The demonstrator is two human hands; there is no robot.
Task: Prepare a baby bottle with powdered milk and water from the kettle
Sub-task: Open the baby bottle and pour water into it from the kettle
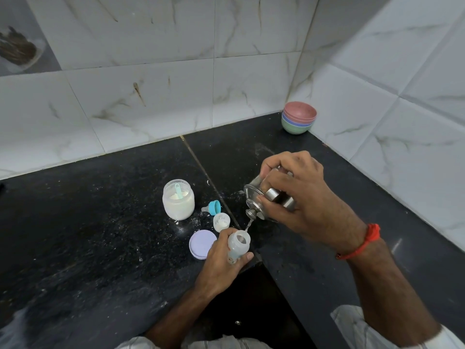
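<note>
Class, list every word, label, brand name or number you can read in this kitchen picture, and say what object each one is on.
None can be read.
Baby bottle: a small coloured print low on its side, mostly hidden by the left hand and too blurred to read.
Powder jar, purple lid, steel kettle, stacked bowls: no lettering visible.

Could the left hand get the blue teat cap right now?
Probably not: the left hand grips the bottle under the kettle stream. The blue teat cap lies unobstructed nearby.
</note>
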